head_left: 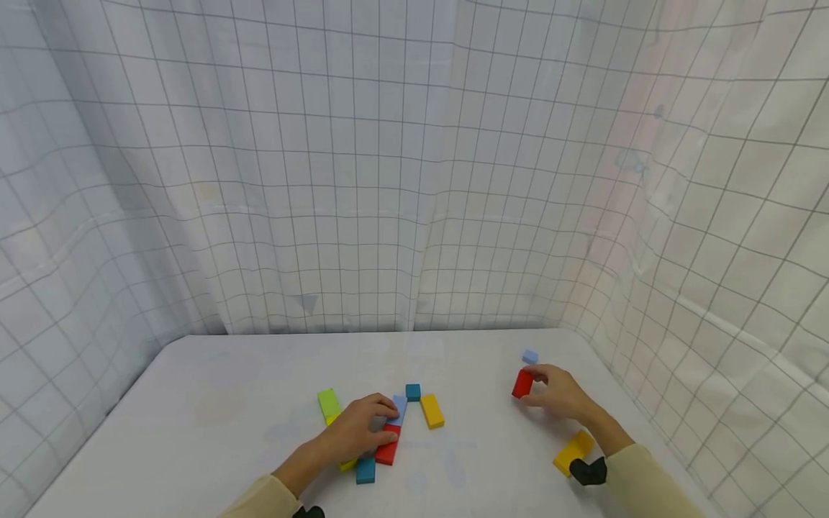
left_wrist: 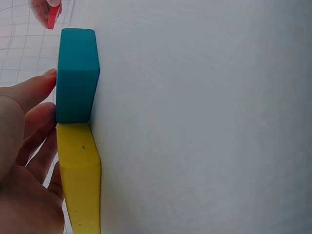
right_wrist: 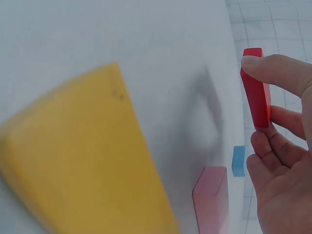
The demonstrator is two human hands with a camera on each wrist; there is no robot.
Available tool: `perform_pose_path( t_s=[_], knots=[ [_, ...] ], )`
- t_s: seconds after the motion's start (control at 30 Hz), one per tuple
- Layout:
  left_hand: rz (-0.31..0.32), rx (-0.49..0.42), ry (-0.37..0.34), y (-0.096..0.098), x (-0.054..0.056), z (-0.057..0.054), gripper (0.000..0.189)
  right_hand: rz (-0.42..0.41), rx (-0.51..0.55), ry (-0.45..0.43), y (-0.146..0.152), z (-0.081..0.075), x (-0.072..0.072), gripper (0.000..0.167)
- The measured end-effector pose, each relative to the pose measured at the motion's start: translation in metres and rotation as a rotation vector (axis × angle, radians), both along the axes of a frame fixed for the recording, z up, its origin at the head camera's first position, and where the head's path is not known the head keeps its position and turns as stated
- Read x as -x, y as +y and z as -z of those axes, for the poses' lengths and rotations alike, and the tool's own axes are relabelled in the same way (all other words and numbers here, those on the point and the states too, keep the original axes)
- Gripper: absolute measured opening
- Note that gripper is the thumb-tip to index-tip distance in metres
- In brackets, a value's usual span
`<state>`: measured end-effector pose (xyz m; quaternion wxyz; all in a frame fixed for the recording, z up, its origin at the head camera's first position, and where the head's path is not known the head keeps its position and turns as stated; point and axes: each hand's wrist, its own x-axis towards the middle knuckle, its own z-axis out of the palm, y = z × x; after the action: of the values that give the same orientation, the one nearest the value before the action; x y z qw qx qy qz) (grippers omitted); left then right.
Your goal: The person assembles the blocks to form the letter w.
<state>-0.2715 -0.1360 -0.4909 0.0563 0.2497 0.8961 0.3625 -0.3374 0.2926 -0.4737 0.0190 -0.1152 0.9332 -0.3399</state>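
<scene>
My right hand (head_left: 560, 394) pinches a red block (head_left: 522, 384) between thumb and fingers; its shadow falls apart from it in the right wrist view, so it is off the table. At the block cluster, my left hand (head_left: 355, 432) has its thumb on another red block (head_left: 386, 453) and fingertips by a light blue block (head_left: 400, 406). Those fingers are loosely bent, with no grip showing. A teal block (left_wrist: 77, 73) and a yellow block (left_wrist: 80, 185) stand end to end beside this hand in the left wrist view. A lime green block (head_left: 328, 404) adjoins them, partly behind the hand.
Right of the cluster lie a small dark blue block (head_left: 413, 392) and an orange-yellow block (head_left: 432, 411). A yellow block (head_left: 573, 452) lies under my right forearm, a pink block (right_wrist: 212, 200) near the right hand, and a small light blue block (head_left: 529, 356) beyond it. Grid-patterned curtains enclose the white table.
</scene>
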Motion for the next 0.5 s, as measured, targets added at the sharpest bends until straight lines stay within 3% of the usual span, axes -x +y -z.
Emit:
perform_pose_path(
  t_s=[0.5],
  knots=[
    [-0.003, -0.001, -0.002, 0.000, 0.000, -0.001, 0.031, -0.280, 0.019, 0.048, -0.036, -0.010, -0.002, 0.058]
  ],
)
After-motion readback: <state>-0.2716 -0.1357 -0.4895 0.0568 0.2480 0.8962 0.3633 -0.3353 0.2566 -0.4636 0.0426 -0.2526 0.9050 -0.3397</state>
